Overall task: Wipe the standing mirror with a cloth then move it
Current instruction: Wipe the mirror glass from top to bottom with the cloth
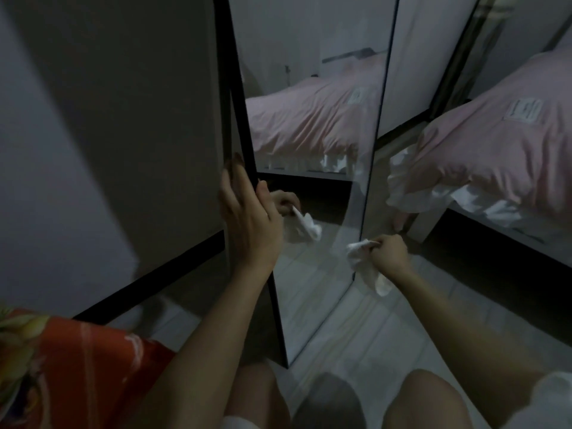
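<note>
Left hand (244,218) round black-framed upright mirror (309,150), glass reflective.

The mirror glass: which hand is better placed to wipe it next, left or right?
The right hand: it pinches the white cloth beside the mirror glass's right edge. The left hand grips the black frame's left edge, steadying it.
</note>
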A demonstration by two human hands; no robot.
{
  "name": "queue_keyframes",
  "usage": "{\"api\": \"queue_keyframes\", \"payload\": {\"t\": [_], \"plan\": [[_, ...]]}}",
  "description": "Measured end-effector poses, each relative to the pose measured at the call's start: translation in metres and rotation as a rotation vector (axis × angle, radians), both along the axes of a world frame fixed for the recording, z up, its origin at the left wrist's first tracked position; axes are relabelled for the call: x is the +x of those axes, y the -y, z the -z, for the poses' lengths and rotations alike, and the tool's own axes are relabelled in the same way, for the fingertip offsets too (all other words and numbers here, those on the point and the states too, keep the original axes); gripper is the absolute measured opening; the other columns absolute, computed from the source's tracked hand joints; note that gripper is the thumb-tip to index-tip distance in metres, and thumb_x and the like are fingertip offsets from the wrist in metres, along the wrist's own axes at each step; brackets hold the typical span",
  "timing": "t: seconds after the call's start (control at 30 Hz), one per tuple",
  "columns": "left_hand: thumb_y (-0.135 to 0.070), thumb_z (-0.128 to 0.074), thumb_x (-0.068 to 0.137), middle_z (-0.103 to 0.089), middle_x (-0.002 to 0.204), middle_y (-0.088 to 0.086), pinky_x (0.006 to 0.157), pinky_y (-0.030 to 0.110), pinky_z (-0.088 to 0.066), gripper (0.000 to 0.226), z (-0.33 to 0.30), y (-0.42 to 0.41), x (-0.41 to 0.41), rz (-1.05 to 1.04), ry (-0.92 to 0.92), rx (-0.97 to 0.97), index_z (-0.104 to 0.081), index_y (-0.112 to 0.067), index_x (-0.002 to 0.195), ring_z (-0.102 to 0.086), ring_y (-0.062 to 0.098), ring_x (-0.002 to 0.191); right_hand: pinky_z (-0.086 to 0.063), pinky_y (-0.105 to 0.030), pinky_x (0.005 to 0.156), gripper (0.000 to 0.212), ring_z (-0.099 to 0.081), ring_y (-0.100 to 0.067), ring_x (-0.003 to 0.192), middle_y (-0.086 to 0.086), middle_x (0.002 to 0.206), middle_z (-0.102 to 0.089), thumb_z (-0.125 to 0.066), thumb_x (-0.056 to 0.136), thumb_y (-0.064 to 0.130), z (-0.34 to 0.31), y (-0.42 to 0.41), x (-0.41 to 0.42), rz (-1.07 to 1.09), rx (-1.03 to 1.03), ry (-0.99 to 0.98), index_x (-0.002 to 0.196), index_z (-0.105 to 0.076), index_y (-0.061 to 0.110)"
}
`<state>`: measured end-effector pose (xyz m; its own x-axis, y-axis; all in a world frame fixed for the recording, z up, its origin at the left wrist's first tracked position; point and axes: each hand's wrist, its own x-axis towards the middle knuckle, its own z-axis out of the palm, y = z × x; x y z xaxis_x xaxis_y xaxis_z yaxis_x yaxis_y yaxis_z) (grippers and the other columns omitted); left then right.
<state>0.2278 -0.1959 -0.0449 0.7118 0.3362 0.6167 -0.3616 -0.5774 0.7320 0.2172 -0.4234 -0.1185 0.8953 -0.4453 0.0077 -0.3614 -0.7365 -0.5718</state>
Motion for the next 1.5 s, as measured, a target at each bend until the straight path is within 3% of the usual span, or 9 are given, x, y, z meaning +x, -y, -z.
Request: {"api": "queue_keyframes", "payload": {"t": [0.17,0.37,0.57,0.73,0.87,0.93,1.1,1.17,1.5], "plan": [[-0.011,-0.041,0.091,-0.022,0.147,0.017,0.112,0.053,-0.019,0.053,0.015,0.006,-0.013,-0.061,0.215,0.321,-0.026,-0.010,0.141,-0.026,0.031,0.136,-0.048,-0.038,0.078,0.025,-0.057,-0.036,0.096,-0.016,0.102,-0.067,-0.044,0.088,0.009,-0.021,0.006,-0.013,0.002,-0.132,0.009,0.096,-0.067,0.005],[-0.005,-0.043,0.084,-0.036,0.139,0.010,0.110,0.048,-0.028,0.046,0.029,0.028,-0.029,0.299,0.349,0.530,-0.041,-0.012,0.130,-0.036,0.027,0.132,-0.046,-0.043,0.092,0.032,-0.056,-0.028,0.105,-0.009,0.112,-0.062,-0.039,0.087,0.004,-0.049,0.008,-0.026,-0.067,-0.068,0.108,0.102,-0.066,0.011],[-0.031,-0.054,0.093,-0.024,0.153,0.000,0.109,0.033,-0.026,0.065,0.022,0.051,-0.032,0.859,-0.528,0.333,-0.020,-0.019,0.147,-0.027,0.019,0.139,-0.042,-0.013,0.055,0.028,-0.053,-0.009,0.069,-0.002,0.082,-0.056,-0.040,0.092,-0.001,-0.090,0.004,-0.042,-0.225,0.419,0.259,0.085,-0.060,0.017],[-0.037,-0.067,0.082,-0.027,0.152,0.003,0.111,0.046,-0.032,0.083,0.025,0.061,-0.021,1.012,-0.676,0.218,-0.018,-0.023,0.147,-0.028,0.021,0.139,-0.046,-0.017,0.048,0.027,-0.058,-0.003,0.053,0.009,0.062,-0.063,-0.044,0.094,0.003,-0.111,0.007,-0.044,-0.281,0.850,0.288,0.083,-0.062,0.019],[-0.030,-0.058,0.090,-0.064,0.095,0.010,0.079,0.039,-0.050,0.018,0.026,0.068,-0.012,0.945,-0.727,0.357,-0.060,-0.013,0.095,-0.061,0.025,0.091,-0.050,-0.024,0.055,0.027,-0.061,-0.011,0.061,0.002,0.069,-0.064,-0.045,0.093,0.004,-0.115,0.014,-0.044,-0.204,0.958,0.371,0.085,-0.065,0.021],[-0.032,-0.054,0.092,-0.055,0.070,0.004,0.061,0.034,-0.043,0.027,0.027,0.066,-0.007,0.889,-0.738,0.430,-0.051,-0.017,0.070,-0.054,0.021,0.066,-0.050,-0.028,0.061,0.026,-0.061,-0.016,0.069,-0.004,0.078,-0.063,-0.047,0.092,0.003,-0.111,0.019,-0.044,-0.091,0.903,0.423,0.085,-0.065,0.020],[-0.001,-0.048,0.093,-0.057,0.089,0.012,0.067,0.030,-0.053,0.010,0.005,0.063,-0.004,0.959,-1.045,-0.205,-0.056,-0.002,0.100,-0.058,0.022,0.083,-0.051,-0.030,0.059,0.024,-0.062,-0.015,0.061,-0.009,0.077,-0.061,-0.045,0.076,0.010,-0.096,0.030,-0.058,-0.056,0.906,0.296,0.087,-0.066,0.012],[0.012,-0.042,0.090,-0.055,0.105,0.018,0.078,0.034,-0.053,0.031,-0.001,0.064,-0.001,0.994,-1.037,-0.412,-0.050,0.002,0.118,-0.056,0.029,0.100,-0.051,-0.031,0.067,0.030,-0.066,-0.017,0.057,-0.007,0.058,-0.061,-0.037,0.088,0.010,-0.088,0.031,-0.062,-0.118,0.891,0.109,0.100,-0.064,0.005],[0.003,-0.051,0.091,-0.062,0.113,0.013,0.084,0.028,-0.056,0.026,-0.015,0.067,-0.005,1.235,-0.851,-0.370,-0.056,-0.020,0.102,-0.062,0.021,0.102,-0.039,-0.038,0.096,0.043,-0.049,-0.012,0.111,0.011,0.125,-0.047,-0.059,0.082,0.045,-0.069,0.008,-0.054,-0.247,0.742,0.068,0.121,-0.041,0.048]]}}
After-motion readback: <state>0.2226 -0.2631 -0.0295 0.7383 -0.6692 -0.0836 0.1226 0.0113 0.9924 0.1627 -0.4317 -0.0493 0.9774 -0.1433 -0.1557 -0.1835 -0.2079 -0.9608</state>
